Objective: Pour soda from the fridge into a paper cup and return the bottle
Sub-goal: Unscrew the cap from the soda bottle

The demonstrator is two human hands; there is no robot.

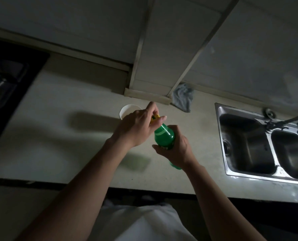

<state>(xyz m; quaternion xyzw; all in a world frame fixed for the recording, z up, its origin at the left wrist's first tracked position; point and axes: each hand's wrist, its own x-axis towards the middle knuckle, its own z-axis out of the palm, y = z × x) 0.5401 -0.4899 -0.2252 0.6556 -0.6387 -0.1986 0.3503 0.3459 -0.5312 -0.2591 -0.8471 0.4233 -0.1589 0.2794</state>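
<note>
One bottle (163, 134) between left hand (136, 131), right hand (179, 150)

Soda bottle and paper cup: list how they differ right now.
Colour: the soda bottle is green, the paper cup white. Pose: the soda bottle leans, gripped by the right hand; the paper cup stands free on the counter. Top: the soda bottle's yellow cap is on, pinched by the left hand; the paper cup's mouth is open. Both are at the same counter.
</note>
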